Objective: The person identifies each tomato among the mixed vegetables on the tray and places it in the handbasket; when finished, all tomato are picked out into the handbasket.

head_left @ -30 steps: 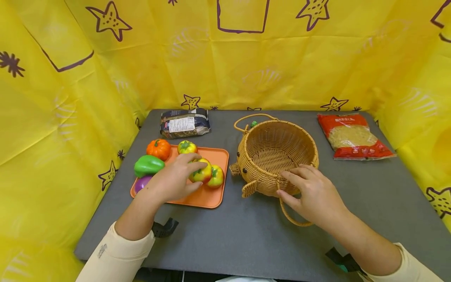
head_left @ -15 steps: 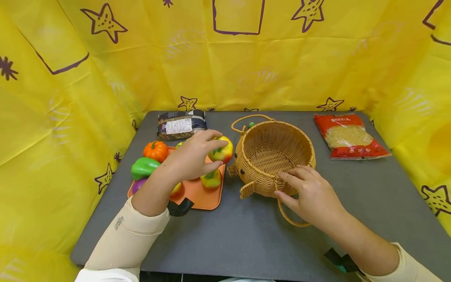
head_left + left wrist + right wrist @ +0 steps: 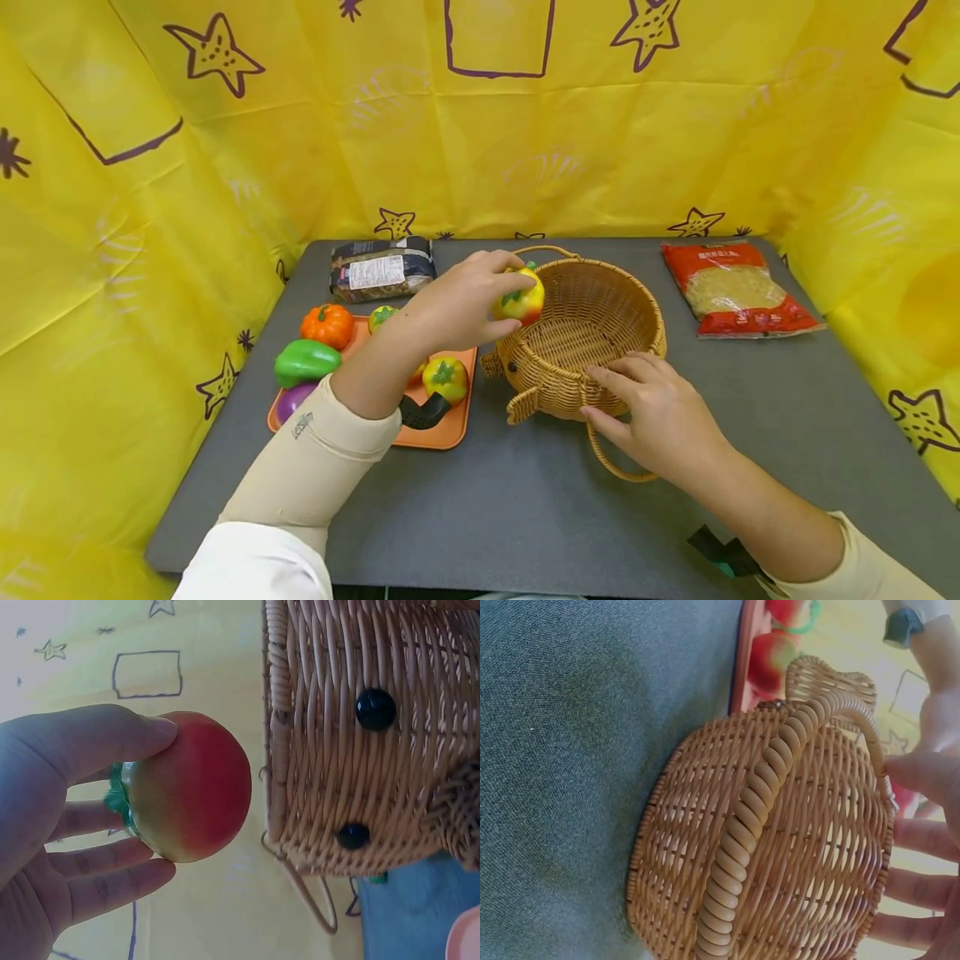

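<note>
- Toy tomato (image 3: 519,302), red and yellow with a green calyx, is pinched between the thumb and fingers of the left hand (image 3: 459,304) and is held in the air at the near-left rim of the wicker basket (image 3: 600,287), just above its edge.
- In the left wrist view, the toy tomato (image 3: 189,787) is seen just beside the basket's outer wall (image 3: 375,735), with two black bead eyes showing on the weave; no contact between the two can be made out.
- The right hand (image 3: 660,417) is laid against the near side of the basket, with straight fingers spread on the rim; nothing is gripped by it.
- A folded-down handle (image 3: 757,825) is seen across the basket in the right wrist view.
- On the orange tray (image 3: 450,429) to the left, another tomato (image 3: 445,379), a pumpkin (image 3: 327,324), a green pepper (image 3: 305,362) and a purple piece (image 3: 291,402) are kept.
- A dark packet (image 3: 382,271) and a red packet (image 3: 737,290) are placed at the back of the grey table (image 3: 510,500).
</note>
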Demonstrator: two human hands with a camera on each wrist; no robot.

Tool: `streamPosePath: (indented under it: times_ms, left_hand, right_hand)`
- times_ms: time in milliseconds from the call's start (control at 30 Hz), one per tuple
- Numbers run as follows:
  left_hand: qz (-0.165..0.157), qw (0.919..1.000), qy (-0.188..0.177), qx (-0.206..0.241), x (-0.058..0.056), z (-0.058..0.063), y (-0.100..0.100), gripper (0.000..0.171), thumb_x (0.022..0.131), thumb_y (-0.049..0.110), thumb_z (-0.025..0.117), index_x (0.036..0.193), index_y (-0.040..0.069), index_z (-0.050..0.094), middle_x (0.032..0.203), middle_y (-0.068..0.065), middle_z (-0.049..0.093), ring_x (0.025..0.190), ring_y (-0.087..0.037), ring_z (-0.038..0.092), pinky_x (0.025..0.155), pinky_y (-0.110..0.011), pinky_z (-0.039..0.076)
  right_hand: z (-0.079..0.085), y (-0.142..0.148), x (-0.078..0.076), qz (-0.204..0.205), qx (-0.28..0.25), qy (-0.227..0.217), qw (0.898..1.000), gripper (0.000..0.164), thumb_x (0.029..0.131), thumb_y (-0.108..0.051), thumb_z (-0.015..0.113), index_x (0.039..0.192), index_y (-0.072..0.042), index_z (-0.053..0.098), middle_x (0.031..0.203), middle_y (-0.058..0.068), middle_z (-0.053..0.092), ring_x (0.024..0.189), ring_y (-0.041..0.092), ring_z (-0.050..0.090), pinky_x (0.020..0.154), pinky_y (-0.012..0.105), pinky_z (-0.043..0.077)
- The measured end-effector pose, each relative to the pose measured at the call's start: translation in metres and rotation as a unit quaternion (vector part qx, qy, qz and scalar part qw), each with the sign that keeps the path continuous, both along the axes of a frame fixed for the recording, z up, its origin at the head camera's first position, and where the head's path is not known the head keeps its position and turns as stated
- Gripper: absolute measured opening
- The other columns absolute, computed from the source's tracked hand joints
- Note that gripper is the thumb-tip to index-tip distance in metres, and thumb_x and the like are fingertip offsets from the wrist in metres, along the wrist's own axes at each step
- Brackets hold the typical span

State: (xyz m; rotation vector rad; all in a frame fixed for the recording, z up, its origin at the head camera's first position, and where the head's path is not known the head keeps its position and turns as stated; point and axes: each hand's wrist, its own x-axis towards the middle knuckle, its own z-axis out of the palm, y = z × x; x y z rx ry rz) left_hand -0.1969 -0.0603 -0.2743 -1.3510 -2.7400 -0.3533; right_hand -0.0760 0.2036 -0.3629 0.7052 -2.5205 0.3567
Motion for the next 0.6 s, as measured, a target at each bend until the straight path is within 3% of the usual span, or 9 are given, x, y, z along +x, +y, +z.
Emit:
streamPosePath:
  times_ms: [233,400,600]
  left_hand:
    - [-0.013,0.9987,-0.021,-0.045,-0.009,-0.002,0.029,0.051,0.096,0.032,0.071,0.144,0.016,0.06,0.146,-0.01,0.05,0.131,-0.03,0.049,0.106,-0.04,0.046]
    - [-0.029,0.9962,-0.031,-0.076,-0.012,-0.012,0.043,0.049,0.096,0.036,0.071,0.142,0.019,0.06,0.143,-0.007,0.052,0.132,-0.026,0.05,0.113,-0.041,0.041]
    - [-0.046,0.9926,-0.045,-0.103,-0.014,-0.026,0.053,0.047,0.096,0.035,0.071,0.139,0.018,0.062,0.139,-0.007,0.054,0.126,-0.023,0.052,0.105,-0.035,0.047]
  right_hand:
    - [-0.001,0.0,-0.001,-0.004,0.0,-0.006,1.0,0.049,0.073,-0.035,0.09,0.113,-0.009,0.079,0.1,0.009,0.07,0.096,0.03,0.065,0.078,0.05,0.058]
    - [-0.001,0.0,-0.001,-0.003,0.0,-0.007,1.0,0.05,0.074,-0.036,0.089,0.115,-0.009,0.078,0.101,0.008,0.07,0.098,0.03,0.064,0.079,0.05,0.058]
    - [-0.002,0.001,0.0,0.0,0.002,-0.004,1.0,0.05,0.074,-0.035,0.088,0.116,-0.009,0.078,0.101,0.01,0.071,0.099,0.032,0.064,0.081,0.05,0.058]
